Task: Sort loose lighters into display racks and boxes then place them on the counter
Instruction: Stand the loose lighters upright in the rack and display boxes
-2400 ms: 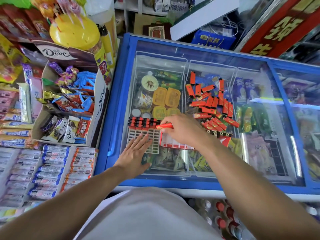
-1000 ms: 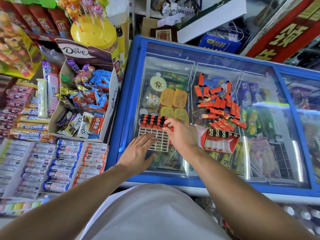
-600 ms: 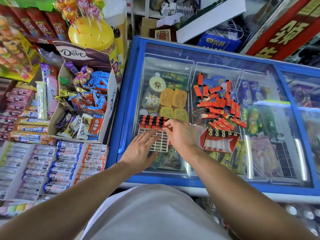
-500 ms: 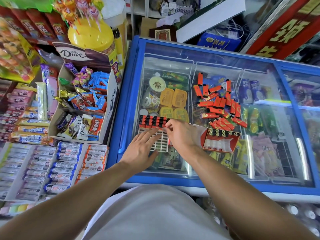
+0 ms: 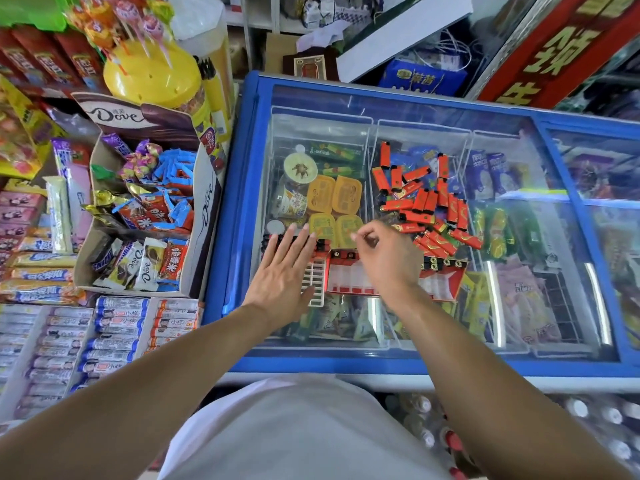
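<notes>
So the left hand (image 5: 282, 271) lies flat with fingers spread on the white grid rack (image 5: 317, 282) at the middle of the frame, on the freezer lid (image 5: 433, 109). Right hand (image 5: 384, 258) hovers just beside it, fingers loosely curled, can't tell if it's pinching anything. Loose orange lighters (image 5: 426, 202) are piled right of center, above a red box (image 5: 446, 282).

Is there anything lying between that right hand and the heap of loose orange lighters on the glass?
Nothing visible does. The right hand hovers empty over the red box, and the loose lighters lie just beyond it on the bare freezer lid, with open glass between.
</notes>
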Demonstrator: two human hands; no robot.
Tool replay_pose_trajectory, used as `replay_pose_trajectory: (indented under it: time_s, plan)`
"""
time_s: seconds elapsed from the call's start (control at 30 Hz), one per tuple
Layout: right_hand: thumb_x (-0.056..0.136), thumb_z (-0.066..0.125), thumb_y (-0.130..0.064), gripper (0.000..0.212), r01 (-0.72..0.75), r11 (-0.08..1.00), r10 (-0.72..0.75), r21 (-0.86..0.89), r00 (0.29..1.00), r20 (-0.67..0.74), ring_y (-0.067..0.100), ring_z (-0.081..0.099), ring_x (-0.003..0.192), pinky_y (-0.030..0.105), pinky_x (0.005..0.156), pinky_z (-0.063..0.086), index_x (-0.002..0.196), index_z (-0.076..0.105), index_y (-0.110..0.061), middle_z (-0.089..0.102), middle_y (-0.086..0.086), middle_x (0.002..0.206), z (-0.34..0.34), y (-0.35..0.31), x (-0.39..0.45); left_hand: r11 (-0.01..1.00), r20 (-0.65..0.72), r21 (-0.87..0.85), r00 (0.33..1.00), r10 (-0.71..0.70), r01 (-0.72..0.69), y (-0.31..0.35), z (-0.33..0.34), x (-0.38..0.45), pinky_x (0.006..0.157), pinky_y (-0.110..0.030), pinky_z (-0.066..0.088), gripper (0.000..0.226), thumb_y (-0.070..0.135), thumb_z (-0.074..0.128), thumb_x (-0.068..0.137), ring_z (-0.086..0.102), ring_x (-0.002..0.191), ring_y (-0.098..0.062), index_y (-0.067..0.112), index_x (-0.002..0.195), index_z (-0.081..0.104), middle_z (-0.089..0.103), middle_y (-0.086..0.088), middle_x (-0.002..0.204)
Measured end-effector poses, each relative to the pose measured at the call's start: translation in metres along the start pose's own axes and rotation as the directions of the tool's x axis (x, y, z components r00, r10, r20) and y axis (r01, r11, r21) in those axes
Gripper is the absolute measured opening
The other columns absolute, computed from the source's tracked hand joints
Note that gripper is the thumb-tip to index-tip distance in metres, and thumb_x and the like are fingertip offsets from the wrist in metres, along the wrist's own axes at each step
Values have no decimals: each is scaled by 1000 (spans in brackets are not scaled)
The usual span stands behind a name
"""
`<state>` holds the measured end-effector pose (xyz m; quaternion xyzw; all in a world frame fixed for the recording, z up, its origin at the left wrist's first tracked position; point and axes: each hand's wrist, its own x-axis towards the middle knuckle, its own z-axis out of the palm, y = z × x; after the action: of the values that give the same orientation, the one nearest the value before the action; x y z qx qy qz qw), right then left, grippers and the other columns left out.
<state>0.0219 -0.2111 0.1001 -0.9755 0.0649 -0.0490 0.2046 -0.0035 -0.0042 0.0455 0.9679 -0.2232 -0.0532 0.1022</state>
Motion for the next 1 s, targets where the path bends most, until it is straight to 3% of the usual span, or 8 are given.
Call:
replay_pose_trajectory:
  time_s: [0.17, 0.3, 0.4, 0.53, 0.67, 0.8, 0.87, 1.0]
  plan:
    - [93, 68, -26, 11, -120, 990, 129, -77, 983, 133, 11, 68, 89, 26, 63, 52, 102, 73, -31, 74, -13, 102, -15, 58, 44, 998, 75, 62, 997, 28, -33, 4, 1, 8, 125, -50, -9, 97, 47, 52, 96, -25, 152, -24, 14, 157, -15, -19, -4, 167]
    - [93, 68, -23, 20, -164, 969, 206, -186, 951, 232, 19, 68, 99, 38, 78, 58, 108, 73, -35, 74, -8, 110, -14, 85, 69, 998, 77, 61, 997, 16, -21, 5, 4, 5, 125, -51, -6, 97, 44, 55, 95, -24, 152, -23, 14, 159, -11, -16, -4, 168]
    - [88, 76, -25, 22, -121, 966, 202, -226, 903, 378, 17, 68, 99, 39, 82, 57, 108, 74, -33, 74, -7, 110, -12, 90, 83, 998, 82, 60, 996, 25, -30, 4, 3, 4, 126, -50, -5, 96, 42, 57, 93, -18, 154, -23, 13, 161, -5, -7, -5, 169]
    - [79, 84, -22, 27, 18, 985, 100, -174, 755, 648, 13, 67, 91, 38, 86, 57, 105, 77, -26, 73, -10, 99, -8, 79, 96, 996, 96, 90, 995, 18, -27, 3, 3, 4, 126, -49, -5, 97, 41, 58, 91, -15, 155, -24, 12, 161, -3, 0, -6, 170]
    - [86, 76, -14, 24, 157, 952, 97, -264, 661, 744, 9, 64, 82, 29, 73, 55, 104, 77, -29, 70, -14, 95, 2, 69, 102, 994, 88, 109, 996, 3, -13, 4, 5, 5, 126, -48, -5, 99, 42, 61, 90, -13, 155, -24, 12, 161, -2, 1, -7, 169]
    - [87, 66, -6, 29, 217, 926, 84, -310, 681, 728, 14, 66, 88, 31, 74, 57, 99, 79, -29, 72, -11, 103, 12, 66, 101, 984, 124, 177, 992, -6, -17, 6, 6, 5, 124, -50, -10, 100, 45, 49, 94, -29, 151, -25, 11, 157, -20, -23, -8, 166]
    - [86, 67, -10, 25, 233, 919, 72, -317, 692, 718, 16, 65, 88, 35, 75, 57, 99, 77, -28, 71, -9, 103, 14, 66, 101, 983, 120, 181, 993, -13, -9, 6, 5, 5, 124, -50, -10, 100, 46, 48, 95, -29, 150, -26, 10, 156, -22, -25, -8, 165]
    - [90, 71, -30, 10, 191, 954, -11, -231, 791, 611, 11, 59, 75, 28, 56, 40, 93, 62, -29, 67, -7, 91, 9, 61, 99, 984, 129, 181, 991, -32, 8, 9, 5, 5, 124, -51, -10, 100, 45, 46, 96, -32, 149, -26, 10, 154, -27, -29, -8, 164]
